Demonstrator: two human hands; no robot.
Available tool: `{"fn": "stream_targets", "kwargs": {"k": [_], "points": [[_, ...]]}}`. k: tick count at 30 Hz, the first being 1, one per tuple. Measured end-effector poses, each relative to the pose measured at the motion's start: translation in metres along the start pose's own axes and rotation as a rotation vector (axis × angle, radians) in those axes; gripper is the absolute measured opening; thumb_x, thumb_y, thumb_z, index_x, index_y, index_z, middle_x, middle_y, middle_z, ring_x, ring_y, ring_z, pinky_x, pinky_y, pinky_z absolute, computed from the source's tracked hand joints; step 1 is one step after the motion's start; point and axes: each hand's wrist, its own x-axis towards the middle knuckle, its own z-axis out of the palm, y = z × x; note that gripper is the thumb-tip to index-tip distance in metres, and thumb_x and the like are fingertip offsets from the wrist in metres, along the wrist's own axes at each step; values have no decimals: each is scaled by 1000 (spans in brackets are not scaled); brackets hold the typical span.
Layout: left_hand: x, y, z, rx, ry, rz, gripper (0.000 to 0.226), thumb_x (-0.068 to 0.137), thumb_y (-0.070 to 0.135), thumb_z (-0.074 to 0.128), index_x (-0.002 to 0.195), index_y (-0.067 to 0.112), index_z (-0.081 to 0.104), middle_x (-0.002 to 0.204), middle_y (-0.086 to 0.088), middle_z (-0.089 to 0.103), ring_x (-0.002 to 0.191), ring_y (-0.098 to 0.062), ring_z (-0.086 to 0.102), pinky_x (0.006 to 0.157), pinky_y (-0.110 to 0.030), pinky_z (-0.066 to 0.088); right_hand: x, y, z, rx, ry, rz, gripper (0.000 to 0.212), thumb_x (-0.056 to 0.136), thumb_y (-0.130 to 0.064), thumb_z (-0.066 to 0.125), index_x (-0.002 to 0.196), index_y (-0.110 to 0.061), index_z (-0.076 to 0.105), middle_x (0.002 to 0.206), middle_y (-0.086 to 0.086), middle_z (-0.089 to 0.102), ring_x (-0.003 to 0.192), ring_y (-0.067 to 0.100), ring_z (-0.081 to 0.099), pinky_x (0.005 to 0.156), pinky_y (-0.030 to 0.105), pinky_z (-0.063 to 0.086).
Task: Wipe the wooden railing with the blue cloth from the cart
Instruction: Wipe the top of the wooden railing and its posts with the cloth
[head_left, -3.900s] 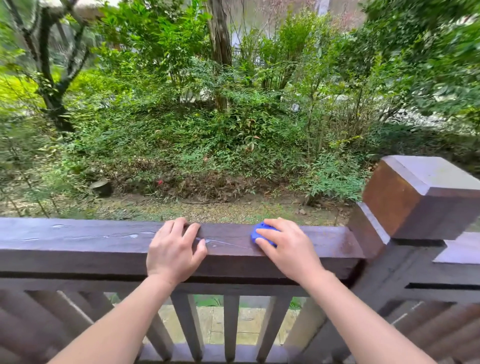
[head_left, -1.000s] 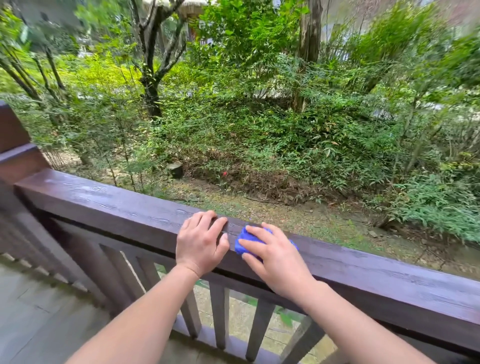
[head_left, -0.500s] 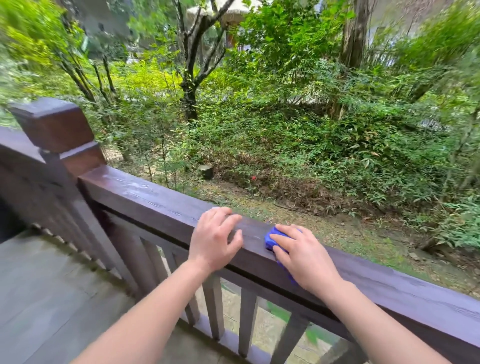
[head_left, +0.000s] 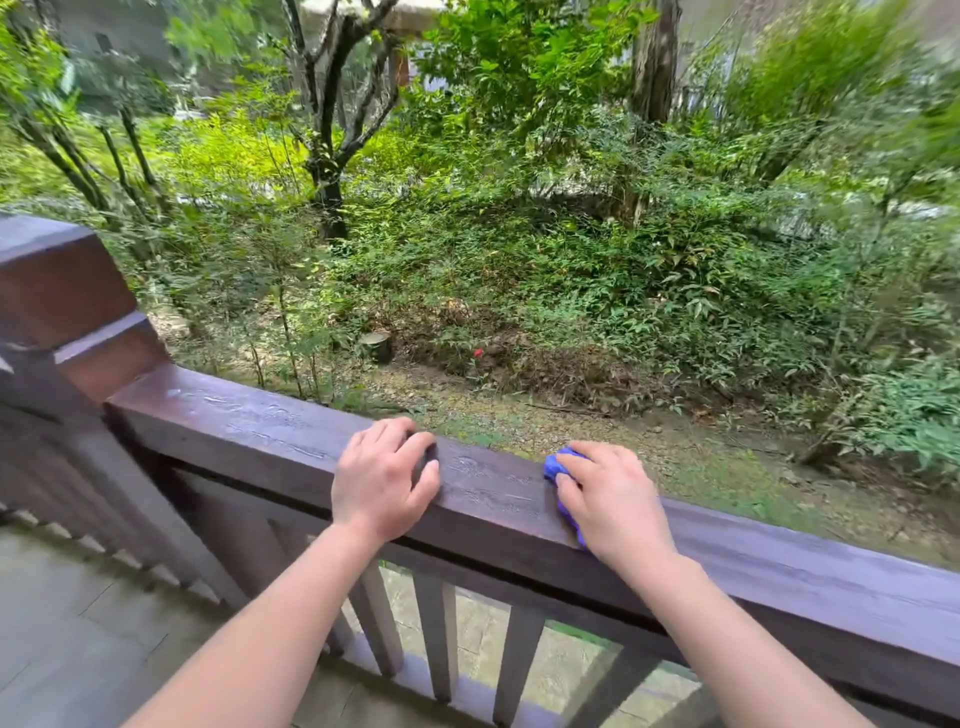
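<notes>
A dark brown wooden railing (head_left: 249, 431) runs from the left post down to the lower right, its top wet with streaks. My right hand (head_left: 613, 504) presses a bunched blue cloth (head_left: 560, 466) flat on the rail's top; only the cloth's left edge and a strip under my palm show. My left hand (head_left: 382, 480) rests on the rail a short way to the left, fingers curled over the top edge, holding nothing else. A bare stretch of rail lies between the two hands.
A thick square post (head_left: 62, 312) stands at the rail's left end. Vertical balusters (head_left: 441, 634) run below the rail. Grey floor tiles (head_left: 78, 623) lie at lower left. Beyond the rail are gravel, shrubs and trees (head_left: 332, 156). The cart is out of view.
My right hand and the cloth have slid right along the rail, so the gap between the hands has widened. The view has shifted slightly; the left post sits nearer the frame's edge.
</notes>
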Motion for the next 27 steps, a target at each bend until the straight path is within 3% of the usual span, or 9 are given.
{"fn": "stream_targets", "kwargs": {"k": [5, 8, 10, 13, 16, 22, 27], "points": [[0, -5, 4, -4, 20, 7, 33, 86, 43, 46, 101, 22, 67, 102, 0, 63, 99, -24, 59, 82, -39, 46, -38, -17, 10, 40, -14, -254, 29, 85, -34, 54, 110, -27, 65, 127, -2, 62, 116, 28, 50, 108, 33, 34], [0, -3, 2, -1, -5, -4, 35, 86, 43, 45, 101, 21, 68, 103, -1, 64, 98, -26, 59, 83, -40, 48, -7, -4, 2, 45, -62, -93, 24, 85, -28, 60, 106, -19, 70, 124, 4, 64, 113, 30, 54, 106, 33, 36], [0, -1, 0, -4, -5, -8, 35, 86, 43, 44, 102, 21, 68, 103, -1, 64, 98, -26, 59, 82, -40, 48, 10, -14, 2, -4, -72, -1, 24, 90, -30, 54, 104, -19, 69, 124, 4, 63, 113, 29, 51, 104, 32, 32], [0, -1, 0, -6, 1, -17, 36, 86, 42, 45, 102, 21, 69, 105, -1, 64, 98, -27, 60, 81, -41, 49, -7, -39, 9, 13, -95, -109, 28, 91, -36, 45, 105, -25, 66, 128, 1, 60, 118, 31, 48, 112, 35, 29], [0, 0, 0, 2, -3, -35, 36, 86, 42, 45, 103, 22, 69, 106, 1, 64, 98, -25, 59, 81, -40, 49, -26, -28, 7, 65, -88, -255, 29, 90, -41, 46, 107, -28, 65, 127, -2, 61, 115, 32, 53, 109, 35, 36], [1, 4, -4, 46, -29, -37, 36, 88, 41, 41, 104, 24, 68, 107, 3, 63, 99, -25, 59, 79, -39, 50, 20, -32, 12, -12, -105, -106, 32, 95, -36, 39, 108, -25, 65, 126, 0, 59, 113, 28, 47, 106, 32, 28], [1, 4, -5, 49, -48, -26, 37, 86, 42, 42, 104, 23, 69, 107, -1, 65, 96, -29, 60, 78, -41, 51, -18, -30, 14, 57, -98, -356, 30, 90, -42, 44, 113, -31, 61, 129, 0, 59, 112, 33, 53, 109, 36, 36]]}}
